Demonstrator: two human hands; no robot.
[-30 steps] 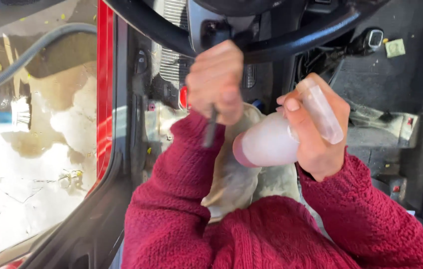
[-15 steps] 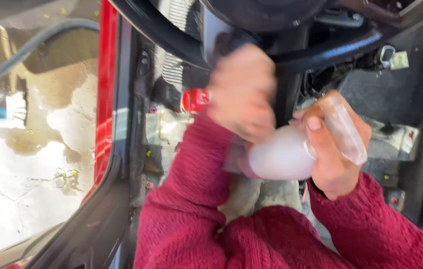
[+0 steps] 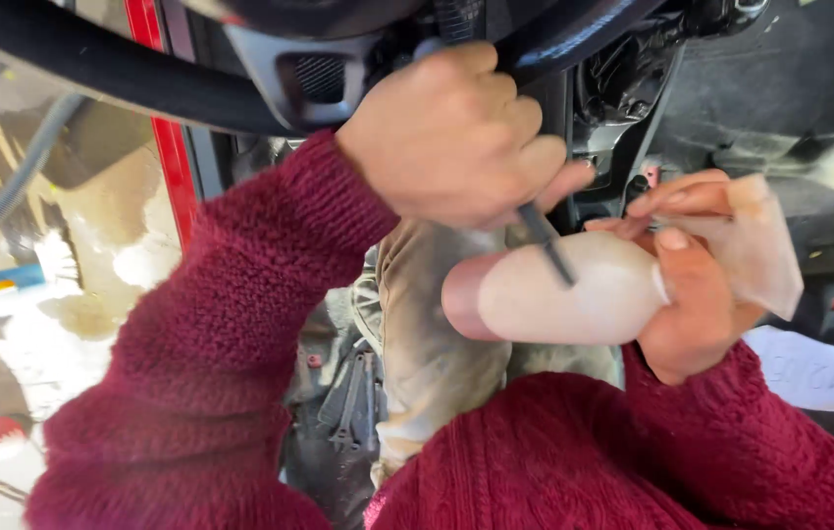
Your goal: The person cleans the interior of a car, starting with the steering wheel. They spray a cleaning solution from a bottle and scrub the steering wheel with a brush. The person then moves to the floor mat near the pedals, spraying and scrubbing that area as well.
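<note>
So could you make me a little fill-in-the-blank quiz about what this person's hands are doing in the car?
1. The right hand grips a pale plastic ____.
2. The left hand is closed on a thin dark tool, just below the steering ____.
3. Both sleeves are knitted and dark ____.

Missing words: bottle; wheel; red

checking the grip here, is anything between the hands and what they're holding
Nothing visible. The left hand is closed directly around a thin dark tool up by the steering wheel, and the right hand wraps the neck of the pale spray bottle. The tool's lower end crosses in front of the bottle.
</note>
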